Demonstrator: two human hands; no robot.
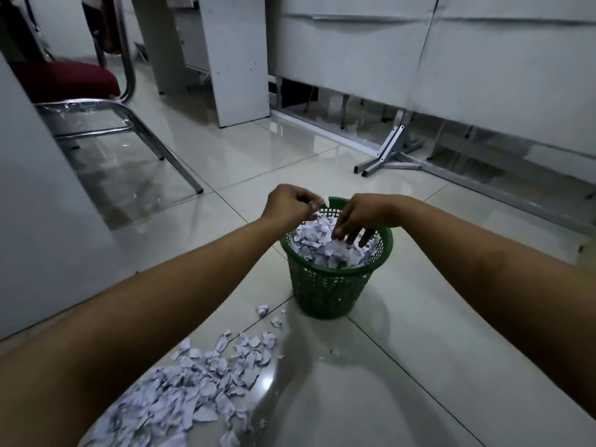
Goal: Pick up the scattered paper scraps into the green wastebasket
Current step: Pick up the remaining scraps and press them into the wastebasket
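Head view: both hands (325,212) over green wastebasket (332,285) rim; paper scraps (193,382) near-left.

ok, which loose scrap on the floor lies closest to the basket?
The crumpled scrap just left of the green basket's base, apart from the big pile.

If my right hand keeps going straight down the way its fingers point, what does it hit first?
Most likely the paper scraps heaped in the green wastebasket. The right hand points its fingers down into the basket, just above or already touching the heap; depth is unclear.
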